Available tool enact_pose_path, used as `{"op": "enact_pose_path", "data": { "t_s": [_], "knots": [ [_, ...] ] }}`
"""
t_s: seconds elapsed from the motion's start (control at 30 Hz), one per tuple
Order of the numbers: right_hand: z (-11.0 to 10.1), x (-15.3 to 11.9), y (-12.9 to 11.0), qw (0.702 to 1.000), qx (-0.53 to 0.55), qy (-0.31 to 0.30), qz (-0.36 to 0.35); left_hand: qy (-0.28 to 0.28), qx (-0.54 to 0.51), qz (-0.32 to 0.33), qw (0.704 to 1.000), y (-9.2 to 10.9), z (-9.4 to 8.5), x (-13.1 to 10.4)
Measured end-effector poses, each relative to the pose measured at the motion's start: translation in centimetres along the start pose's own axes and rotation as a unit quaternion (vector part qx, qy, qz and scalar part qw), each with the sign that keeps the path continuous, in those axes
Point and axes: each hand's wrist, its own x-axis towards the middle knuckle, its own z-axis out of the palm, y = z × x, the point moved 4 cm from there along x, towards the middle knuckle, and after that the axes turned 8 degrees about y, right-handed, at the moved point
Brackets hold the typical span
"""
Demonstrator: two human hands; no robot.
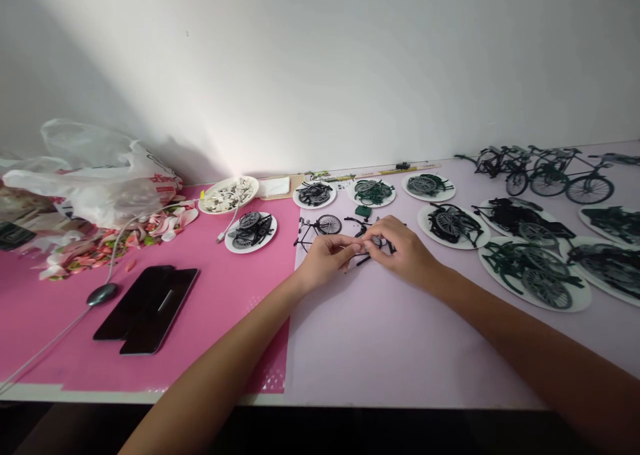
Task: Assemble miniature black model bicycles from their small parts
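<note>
My left hand (327, 260) and my right hand (400, 247) meet over the pale mat, fingertips pinched together. Whatever lies between them is too small and hidden to name. Just left of the fingers is a partly built black toy bicycle frame (311, 229) with a spoked wheel (329, 225) at its end. Loose black bicycle parts (361, 223) lie behind and under my hands, partly covered by my right hand. Close behind sits a small dark green block (363, 211).
White plates (255, 248) of black and green bicycle parts stand behind and to the right. Assembled toy bicycles (550, 175) stand at the back right. On the pink mat are two phones (145, 308), a cable, a bowl (204, 208) of pale pieces and a plastic bag (100, 188).
</note>
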Motion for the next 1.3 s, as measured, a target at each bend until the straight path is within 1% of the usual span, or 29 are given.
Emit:
{"op": "enact_pose_path", "data": {
  "t_s": [0.1, 0.17, 0.3, 0.43, 0.57, 0.7, 0.97, 1.13, 1.3],
  "knots": [
    [0.1, -0.3, 0.9, 0.997, 0.007, 0.016, 0.069, 0.022, -0.006, 0.014, 1.000, -0.3, 0.0, 0.1],
    [0.1, -0.5, 1.3, 0.995, 0.010, 0.025, 0.094, 0.051, -0.011, 0.016, 0.999, -0.4, -0.1, 0.0],
    [0.3, -0.5, 1.3, 0.994, 0.017, 0.034, 0.101, 0.090, -0.048, 0.003, 0.995, -0.3, -0.1, -0.3],
    [0.4, -0.5, 1.0, 0.995, 0.021, 0.038, 0.090, 0.110, -0.035, 0.007, 0.993, -0.2, 0.3, -0.5],
    [0.4, -0.5, 0.6, 0.996, 0.019, 0.053, 0.069, 0.105, -0.028, 0.016, 0.994, -0.7, 0.9, -0.5],
    [0.5, -0.6, 0.5, 0.995, 0.019, 0.062, 0.070, 0.104, -0.009, 0.025, 0.994, -1.0, 1.1, -0.6],
    [0.3, -0.5, 0.2, 0.995, 0.023, 0.072, 0.070, 0.082, 0.041, 0.058, 0.994, -0.1, 1.3, -1.1],
    [0.4, -0.5, 0.0, 0.996, 0.021, 0.063, 0.063, 0.102, 0.107, 0.080, 0.986, -0.2, 1.1, -1.2],
    [0.6, -0.6, 0.2, 0.995, 0.019, 0.057, 0.086, 0.116, 0.173, 0.102, 0.973, -0.4, 0.9, -1.1]
  ]
}}
